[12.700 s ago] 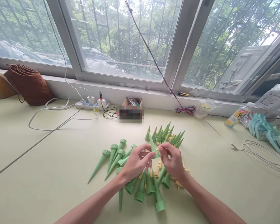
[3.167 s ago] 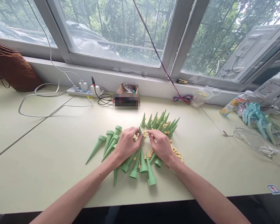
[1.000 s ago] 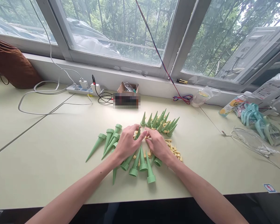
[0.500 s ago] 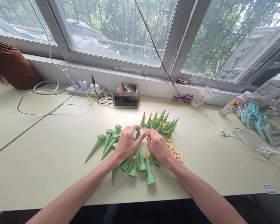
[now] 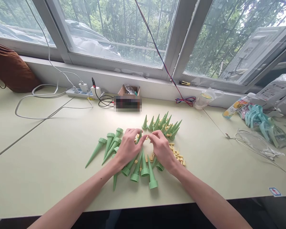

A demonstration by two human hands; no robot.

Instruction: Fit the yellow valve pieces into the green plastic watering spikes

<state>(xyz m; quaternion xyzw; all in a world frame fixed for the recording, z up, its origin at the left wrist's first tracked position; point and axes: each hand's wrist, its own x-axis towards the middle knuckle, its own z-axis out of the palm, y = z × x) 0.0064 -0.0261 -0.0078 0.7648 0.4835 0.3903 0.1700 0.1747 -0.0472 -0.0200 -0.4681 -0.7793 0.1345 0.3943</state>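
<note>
My left hand (image 5: 130, 147) is closed around a green plastic spike (image 5: 139, 136), its tip pointing up between thumb and fingers. Close beside it, my right hand (image 5: 162, 149) pinches at something small near the left thumb; the fingers mostly hide it, though a bit of yellow shows there. Several green spikes with ridged caps (image 5: 96, 152) lie to the left, and others (image 5: 153, 178) lie below my hands. Small yellow plastic valve-like pieces (image 5: 178, 156) are heaped beside my right wrist. Behind the right hand, a cluster of green spikes (image 5: 151, 122) stands tips up, with yellow pieces among them.
Along the window sill are a power strip (image 5: 72, 93) with cables, a small cardboard box (image 5: 135, 90) and a coiled red-blue wire (image 5: 186, 101). To the right lie a spray can (image 5: 237, 106), teal straps (image 5: 257, 117) and a white cable (image 5: 250, 144). A brown bag (image 5: 11, 70) sits far left.
The view has shifted slightly. My right fingertips and left thumb have drawn a little apart, while the left hand keeps its hold on the spike. The surrounding pieces lie as before.
</note>
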